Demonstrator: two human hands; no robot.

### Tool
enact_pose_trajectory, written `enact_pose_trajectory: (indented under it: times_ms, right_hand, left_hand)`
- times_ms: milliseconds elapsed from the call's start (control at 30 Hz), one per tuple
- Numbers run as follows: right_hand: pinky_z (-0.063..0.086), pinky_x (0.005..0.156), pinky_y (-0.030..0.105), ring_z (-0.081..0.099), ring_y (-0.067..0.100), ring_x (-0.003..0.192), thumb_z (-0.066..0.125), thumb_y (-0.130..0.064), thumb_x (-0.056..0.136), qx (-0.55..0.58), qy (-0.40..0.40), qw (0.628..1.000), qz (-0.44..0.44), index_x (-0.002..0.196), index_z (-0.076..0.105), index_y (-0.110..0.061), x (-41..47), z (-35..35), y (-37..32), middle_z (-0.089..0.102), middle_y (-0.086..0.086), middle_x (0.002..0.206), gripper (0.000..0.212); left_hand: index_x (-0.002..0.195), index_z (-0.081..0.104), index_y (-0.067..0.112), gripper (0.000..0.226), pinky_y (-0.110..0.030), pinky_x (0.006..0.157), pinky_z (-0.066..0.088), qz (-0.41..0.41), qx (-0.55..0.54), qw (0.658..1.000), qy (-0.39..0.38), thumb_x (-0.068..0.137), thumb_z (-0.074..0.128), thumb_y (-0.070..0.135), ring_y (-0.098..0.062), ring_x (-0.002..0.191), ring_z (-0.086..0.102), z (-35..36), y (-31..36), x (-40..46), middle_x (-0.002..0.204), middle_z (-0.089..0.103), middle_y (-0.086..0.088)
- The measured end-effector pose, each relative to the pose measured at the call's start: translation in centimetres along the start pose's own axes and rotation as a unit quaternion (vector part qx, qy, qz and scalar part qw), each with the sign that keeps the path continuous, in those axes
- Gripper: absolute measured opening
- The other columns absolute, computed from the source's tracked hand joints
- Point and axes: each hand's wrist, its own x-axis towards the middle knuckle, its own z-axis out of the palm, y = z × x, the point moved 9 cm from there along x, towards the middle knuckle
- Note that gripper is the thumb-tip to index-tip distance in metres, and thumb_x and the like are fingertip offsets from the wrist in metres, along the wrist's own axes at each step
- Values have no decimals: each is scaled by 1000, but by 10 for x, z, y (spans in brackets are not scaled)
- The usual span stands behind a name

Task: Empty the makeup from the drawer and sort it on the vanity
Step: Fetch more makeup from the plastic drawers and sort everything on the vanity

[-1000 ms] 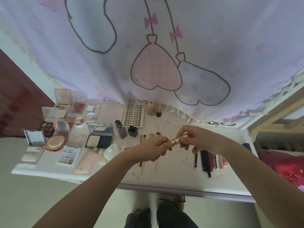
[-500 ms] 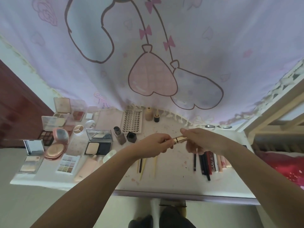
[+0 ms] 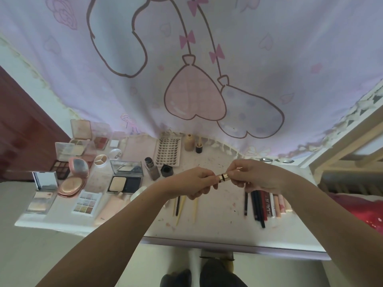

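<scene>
Both my hands hold a small gold tube (image 3: 223, 176) above the middle of the white vanity top (image 3: 217, 230). My left hand (image 3: 193, 182) grips its left end and my right hand (image 3: 251, 176) pinches its right end. A dark gap shows in the tube between my fingers. Several palettes and compacts (image 3: 71, 179) lie open on the left of the vanity. Dark pencils and lip tubes (image 3: 264, 203) lie in a row on the right. Thin sticks (image 3: 180, 206) lie below my left hand.
A lash tray (image 3: 168, 151), a beige bottle (image 3: 189, 142) and a small dark-capped bottle (image 3: 199, 146) stand at the back by the pink curtain (image 3: 196, 69). A foundation bottle (image 3: 152, 168) and black cap (image 3: 166, 170) lie near. A wooden bed frame (image 3: 342, 154) is right.
The head view tilted slightly. My hands stay together on the gold tube and have shifted a little farther from me over the vanity; a dark gap now shows in the tube.
</scene>
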Motion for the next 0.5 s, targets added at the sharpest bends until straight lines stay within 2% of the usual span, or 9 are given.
enact_pose_trajectory:
  times_ms: [33, 133, 267, 433, 500]
  right_hand:
    - [44, 53, 19, 51, 4, 58, 59, -14, 92, 5, -1, 1000, -15, 92, 62, -11, -1, -1, -3, 59, -3, 67, 4]
    - [48, 59, 20, 56, 4, 64, 60, -6, 90, 20, 22, 999, -39, 97, 62, -10, 0, -10, -5, 63, -6, 71, 9]
    - [45, 60, 22, 58, 5, 67, 58, -15, 92, -28, 54, 998, 10, 98, 64, -13, -7, -25, 12, 69, -5, 77, 9]
    - [46, 58, 18, 56, 2, 63, 53, -14, 95, -78, -6, 995, 60, 99, 59, -10, -8, -7, 42, 69, -3, 81, 8]
    - [45, 58, 19, 56, 4, 63, 53, -14, 95, -76, -2, 995, 66, 98, 58, -10, -12, -14, 54, 67, -2, 81, 7]
  left_hand:
    - [87, 55, 15, 28, -18, 41, 25, -3, -29, 999, -13, 99, 40, 35, -6, 43, 28, 0, -2, -1, 59, 39, 6]
    - [86, 52, 13, 30, -18, 41, 22, -7, -90, 995, -37, 99, 40, 37, -9, 46, 24, -1, -10, -2, 58, 35, 6]
    - [88, 52, 14, 29, -18, 44, 24, -22, -93, 994, -59, 99, 40, 38, -8, 47, 26, -2, -27, -6, 59, 37, 8]
    - [89, 52, 16, 28, -18, 46, 25, -59, -95, 982, -150, 99, 39, 40, -7, 49, 26, 17, -55, -12, 60, 36, 8]
    - [85, 52, 18, 28, -18, 45, 24, -93, -95, 976, -175, 99, 40, 39, -8, 48, 25, 14, -74, -22, 59, 36, 8]
